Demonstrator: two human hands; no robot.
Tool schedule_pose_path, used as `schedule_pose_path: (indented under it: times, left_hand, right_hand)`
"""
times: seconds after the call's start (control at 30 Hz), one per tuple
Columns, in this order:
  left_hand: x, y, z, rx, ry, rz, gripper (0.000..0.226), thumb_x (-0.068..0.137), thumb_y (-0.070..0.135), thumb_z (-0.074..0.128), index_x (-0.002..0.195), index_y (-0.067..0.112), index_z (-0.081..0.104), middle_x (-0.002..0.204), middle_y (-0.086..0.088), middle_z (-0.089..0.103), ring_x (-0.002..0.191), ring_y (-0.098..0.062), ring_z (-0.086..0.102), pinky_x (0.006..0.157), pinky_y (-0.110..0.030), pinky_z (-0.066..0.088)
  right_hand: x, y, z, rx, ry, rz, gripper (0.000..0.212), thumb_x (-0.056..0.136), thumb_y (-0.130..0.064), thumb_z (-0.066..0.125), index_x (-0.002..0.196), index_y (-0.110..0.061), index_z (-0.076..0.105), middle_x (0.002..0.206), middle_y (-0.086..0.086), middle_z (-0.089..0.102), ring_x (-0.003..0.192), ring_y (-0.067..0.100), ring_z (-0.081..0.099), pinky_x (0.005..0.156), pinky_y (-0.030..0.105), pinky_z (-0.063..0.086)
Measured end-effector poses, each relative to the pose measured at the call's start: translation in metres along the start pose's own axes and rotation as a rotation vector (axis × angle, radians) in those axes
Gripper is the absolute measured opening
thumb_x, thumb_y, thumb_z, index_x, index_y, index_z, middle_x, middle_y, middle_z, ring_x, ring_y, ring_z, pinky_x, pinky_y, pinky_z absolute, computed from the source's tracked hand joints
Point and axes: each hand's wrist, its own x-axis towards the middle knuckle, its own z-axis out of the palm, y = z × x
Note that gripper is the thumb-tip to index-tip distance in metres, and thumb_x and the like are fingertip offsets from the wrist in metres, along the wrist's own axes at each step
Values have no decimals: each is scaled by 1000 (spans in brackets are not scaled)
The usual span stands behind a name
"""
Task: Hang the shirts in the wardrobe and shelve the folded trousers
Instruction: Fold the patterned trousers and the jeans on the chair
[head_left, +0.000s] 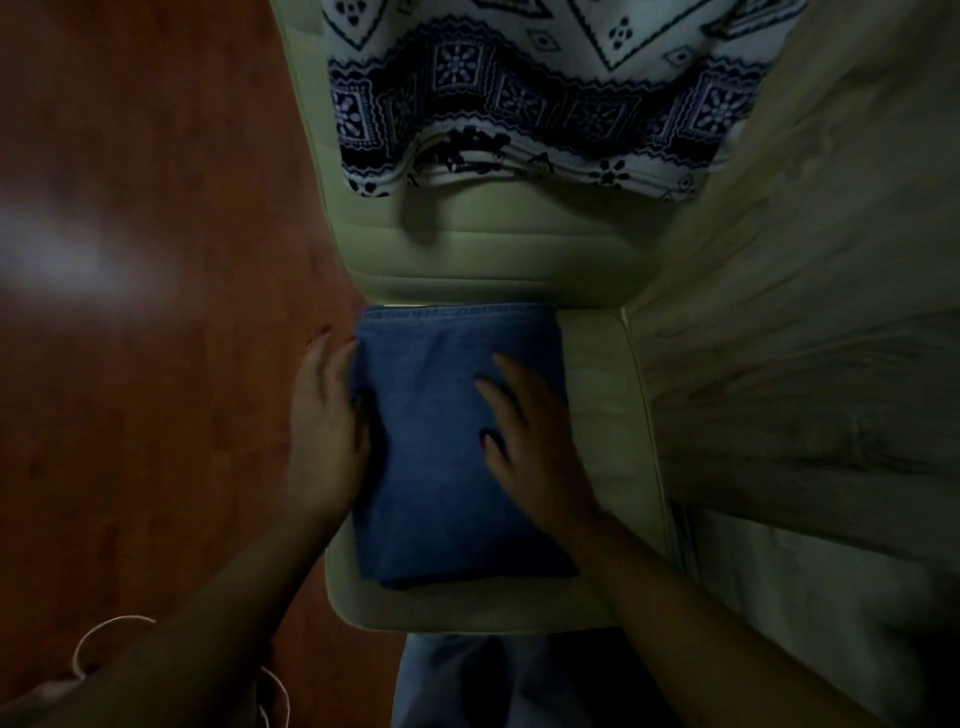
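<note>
Folded jeans (457, 441) lying frame centre on chair seat (608, 374). Left hand (324, 441) cupping left edge, right hand (535, 441) pressing flat on top, fingers spread, gripping nothing. Denim looking thick, floppy (likely unfolding); supporting underneath seeming wise.

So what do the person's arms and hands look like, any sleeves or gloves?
Both forearms are bare, with no sleeves in view. The left hand and right hand wear no gloves. The fingernails look painted a dark reddish shade, though the dim light makes that uncertain.
</note>
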Motion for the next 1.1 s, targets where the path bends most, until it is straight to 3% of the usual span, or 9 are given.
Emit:
schedule_pose_path:
  times: [0.07, 0.2, 0.43, 0.57, 0.63, 0.7, 0.83, 0.93, 1.1]
  left_hand:
    - [10, -8, 1, 258, -196, 335, 68, 95, 50, 36, 152, 21, 13, 162, -3, 1, 148, -22, -1, 117, -48, 5]
    - [31, -35, 1, 517, -556, 388, 128, 56, 95, 38, 150, 25, -15, 159, 0, -20, 146, -21, -18, 107, -69, -2]
    - [39, -29, 10, 637, -627, 320, 139, 45, 95, 40, 144, 26, -28, 155, -1, -30, 144, -23, -23, 104, -75, 7]
    - [35, -9, -2, 671, -666, 284, 133, 52, 92, 38, 144, 23, -29, 153, -1, -34, 143, -22, -26, 107, -71, -2]
    - [38, 6, -16, 514, -669, 207, 127, 57, 93, 33, 149, 22, -18, 155, 3, -27, 144, -18, -21, 110, -65, -2]
    - [49, 32, -43, 214, -473, 148, 105, 74, 76, 44, 152, 18, 5, 160, 1, -1, 148, -18, 2, 115, -51, 12]
    - [80, 86, -109, -312, 13, 18, 38, 96, 20, 51, 134, 15, 50, 134, -5, 55, 117, -12, 52, 97, -30, 42]
    - [99, 128, -156, -767, 146, -103, 24, 100, 25, 43, 116, 18, 59, 117, 4, 65, 106, -7, 62, 90, -28, 50]
    - [120, 189, -203, -991, 104, -60, 43, 98, 51, 29, 110, 25, 62, 111, 11, 66, 110, -8, 60, 93, -32, 46]
  right_hand:
    - [8, 29, -7, -93, -185, -29, 97, 76, -53, 65, 150, -17, 14, 160, 9, -2, 147, 26, -4, 117, 48, 6]
    - [18, 69, -1, -236, -457, -97, 139, 49, -82, 64, 149, -23, -13, 156, 5, -28, 144, 24, -24, 112, 63, -7]
    - [23, 76, 12, -169, -507, -47, 146, 44, -78, 71, 150, -22, -13, 156, 5, -28, 144, 24, -24, 109, 64, -3]
    - [25, 71, -6, -125, -528, -52, 128, 63, -66, 70, 150, -20, -10, 156, 4, -26, 144, 23, -22, 111, 60, -7]
    - [29, 66, -24, 38, -448, 34, 106, 77, -54, 66, 151, -19, -1, 160, 3, -11, 147, 22, -6, 117, 54, 4]
    - [38, 60, -60, 253, -216, 156, 78, 87, -42, 60, 148, -17, 19, 155, 0, 18, 142, 20, 20, 117, 45, 21]
    - [71, 40, -159, 386, 310, 122, 18, 85, -23, 64, 101, -22, 56, 109, 0, 52, 97, 19, 55, 86, 41, 51]
    - [93, 20, -230, 425, 528, 95, 15, 82, -27, 60, 87, -20, 48, 96, 5, 49, 82, 17, 50, 75, 23, 41]
    - [126, -2, -288, 652, 546, 206, 51, 86, -24, 66, 124, -6, 37, 116, 2, 49, 98, -3, 53, 72, 4, 44]
